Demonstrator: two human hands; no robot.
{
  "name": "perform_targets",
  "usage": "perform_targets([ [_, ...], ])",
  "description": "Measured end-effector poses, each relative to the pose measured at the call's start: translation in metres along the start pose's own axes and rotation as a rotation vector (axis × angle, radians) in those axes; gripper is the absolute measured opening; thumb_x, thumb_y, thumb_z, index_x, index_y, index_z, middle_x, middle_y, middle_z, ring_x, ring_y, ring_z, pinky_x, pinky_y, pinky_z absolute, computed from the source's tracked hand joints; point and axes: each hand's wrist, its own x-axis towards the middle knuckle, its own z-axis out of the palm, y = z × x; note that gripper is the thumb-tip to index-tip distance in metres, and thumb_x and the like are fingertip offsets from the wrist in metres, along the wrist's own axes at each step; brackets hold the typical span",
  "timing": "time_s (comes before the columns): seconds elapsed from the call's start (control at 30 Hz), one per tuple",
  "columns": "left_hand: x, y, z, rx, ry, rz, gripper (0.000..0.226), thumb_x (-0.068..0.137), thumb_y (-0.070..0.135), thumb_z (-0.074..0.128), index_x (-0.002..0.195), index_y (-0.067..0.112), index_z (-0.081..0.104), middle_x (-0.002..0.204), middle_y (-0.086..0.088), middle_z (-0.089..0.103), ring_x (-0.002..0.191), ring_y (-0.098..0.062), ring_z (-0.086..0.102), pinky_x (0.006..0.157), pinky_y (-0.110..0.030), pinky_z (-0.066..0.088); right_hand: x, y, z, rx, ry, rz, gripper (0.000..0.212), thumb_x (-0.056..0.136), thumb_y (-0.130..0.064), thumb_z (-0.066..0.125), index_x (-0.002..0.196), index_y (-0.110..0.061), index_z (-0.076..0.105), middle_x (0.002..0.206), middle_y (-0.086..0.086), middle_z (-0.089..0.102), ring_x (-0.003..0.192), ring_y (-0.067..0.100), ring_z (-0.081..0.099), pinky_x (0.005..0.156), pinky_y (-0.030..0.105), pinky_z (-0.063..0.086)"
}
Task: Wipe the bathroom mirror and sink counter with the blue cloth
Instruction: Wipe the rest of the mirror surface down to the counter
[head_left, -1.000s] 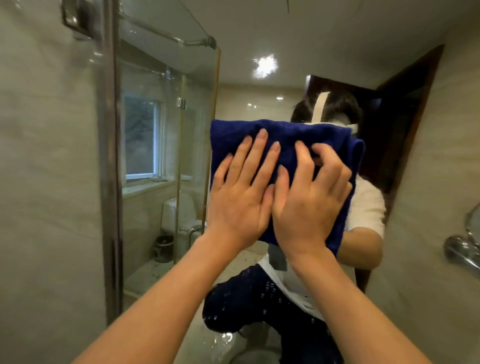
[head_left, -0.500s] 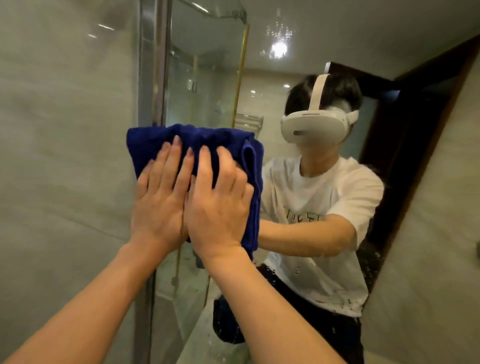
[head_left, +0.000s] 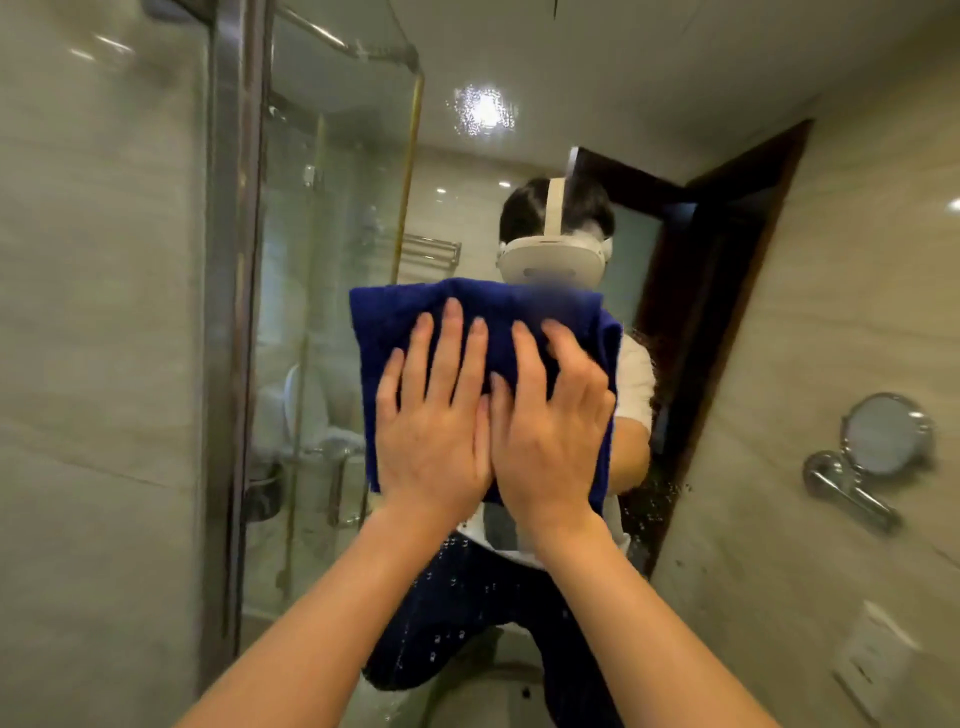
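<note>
I see a folded blue cloth (head_left: 483, 332), deep navy and thick with a soft, nubbly terry pile, pressed flat against the bathroom mirror (head_left: 571, 93). It forms a rough rectangle with a rounded fold along its top edge. My left hand (head_left: 434, 431) lies flat on the cloth's left half, fingers straight and a little spread, pointing up. My right hand (head_left: 550, 436) lies just beside it on the right half, its thumb edge touching the left hand; the fingers are mostly flat, slightly bent at the knuckles, pressing the fabric to the glass. Neither hand curls round the cloth; both palms cover its lower part, and the upper band of blue shows above my fingertips. The mirror is smooth and glossy, speckled with small water droplets (head_left: 457, 592) below the cloth and to its right. In the reflection, a person in a white short-sleeved shirt and dark trousers wears a white headset (head_left: 550, 260), partly hidden behind the cloth. The reflection also shows a glass shower enclosure (head_left: 337, 218) with a brass-coloured upright, a chrome towel rack (head_left: 431, 254), a dark wood door frame (head_left: 727, 312) and a bright ceiling light (head_left: 483, 111). To the left stands pale grey-beige wall tile (head_left: 93, 312) with faint veining, edged by a dark metal strip. On the right tiled wall hangs a round chrome mirror on an arm (head_left: 883, 441). At the bottom edge, a pale curved shape may be the sink; I cannot tell.
</note>
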Motion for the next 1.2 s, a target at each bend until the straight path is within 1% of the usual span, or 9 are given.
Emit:
perform_targets([
  [0.1,0.01,0.038,0.0,-0.073,-0.015,0.073,0.052,0.107,0.033,0.021,0.154,0.014,0.027,0.162,-0.009,0.022,0.151,-0.026,0.019,0.121,-0.044,0.02,0.002,0.034,-0.021,-0.045,0.034,0.064,0.039,0.099,-0.026,0.046,0.134,-0.008,0.05,0.137,0.011,0.037,0.119,0.03,0.043,0.095,0.043,0.037],
  [0.23,0.012,0.015,0.001,-0.076,-0.034,0.124,0.054,0.104,0.031,0.033,0.155,0.015,0.025,0.163,-0.009,0.02,0.152,-0.023,0.017,0.122,-0.043,0.018,0.008,0.02,-0.013,-0.095,0.043,0.068,0.038,0.099,-0.022,0.049,0.134,-0.005,0.054,0.136,0.016,0.044,0.118,0.032,0.045,0.092,0.044,0.039],
  [0.33,0.021,-0.02,0.0,-0.01,0.0,-0.011,0.058,0.104,0.03,0.033,0.156,0.014,0.016,0.164,-0.01,0.013,0.152,-0.024,0.012,0.123,-0.042,0.012,0.03,-0.011,0.008,-0.046,0.013,-0.057,0.038,0.097,-0.019,0.056,0.133,-0.007,0.054,0.131,0.018,0.053,0.112,0.032,0.052,0.087,0.043,0.046],
  [0.43,0.033,-0.052,-0.004,0.021,-0.001,-0.129,0.064,0.103,0.029,0.038,0.157,0.015,0.007,0.165,-0.01,0.006,0.153,-0.022,0.004,0.124,-0.042,0.007,0.058,-0.04,0.025,-0.039,-0.021,-0.202,0.039,0.095,-0.019,0.059,0.132,-0.008,0.057,0.13,0.016,0.055,0.11,0.03,0.05,0.082,0.04,0.045],
  [0.57,0.063,-0.066,-0.009,0.057,0.015,-0.156,0.069,0.103,0.029,0.042,0.158,0.014,0.004,0.166,-0.009,0.002,0.153,-0.022,0.002,0.124,-0.041,0.004,0.092,-0.05,0.032,-0.032,-0.033,-0.27,0.041,0.095,-0.018,0.054,0.133,-0.007,0.054,0.132,0.017,0.054,0.109,0.032,0.05,0.081,0.042,0.043],
  [0.67,0.104,-0.06,-0.012,0.065,0.061,-0.177,0.062,0.104,0.031,0.033,0.158,0.015,0.007,0.166,-0.008,0.007,0.153,-0.023,0.006,0.123,-0.041,0.006,0.135,-0.046,0.031,-0.057,0.002,-0.292,0.038,0.094,-0.018,0.055,0.131,-0.009,0.055,0.131,0.015,0.055,0.108,0.031,0.051,0.08,0.04,0.04],
  [0.8,0.147,-0.034,-0.015,0.049,0.117,-0.15,0.057,0.105,0.032,0.026,0.158,0.016,0.012,0.166,-0.005,0.011,0.153,-0.022,0.009,0.123,-0.04,0.007,0.174,-0.022,0.019,-0.083,0.067,-0.241,0.036,0.095,-0.021,0.058,0.129,-0.011,0.06,0.128,0.013,0.058,0.108,0.03,0.054,0.08,0.039,0.042],
  [1.0,0.124,0.026,-0.007,-0.029,0.132,0.041,0.055,0.103,0.028,0.031,0.156,0.014,0.025,0.164,-0.008,0.02,0.152,-0.024,0.016,0.122,-0.042,0.016,0.128,0.031,-0.012,-0.101,0.127,-0.045,0.038,0.1,-0.025,0.049,0.136,-0.013,0.055,0.133,0.012,0.056,0.117,0.028,0.052,0.088,0.039,0.044],
  [1.2,0.0,0.056,0.009,-0.022,-0.034,0.101,0.059,0.099,0.03,0.035,0.156,0.015,0.024,0.164,-0.007,0.017,0.152,-0.025,0.015,0.122,-0.041,0.012,-0.007,0.059,-0.032,-0.099,0.059,0.033,0.041,0.098,-0.023,0.053,0.137,-0.012,0.051,0.134,0.014,0.05,0.113,0.029,0.05,0.09,0.042,0.041],
])
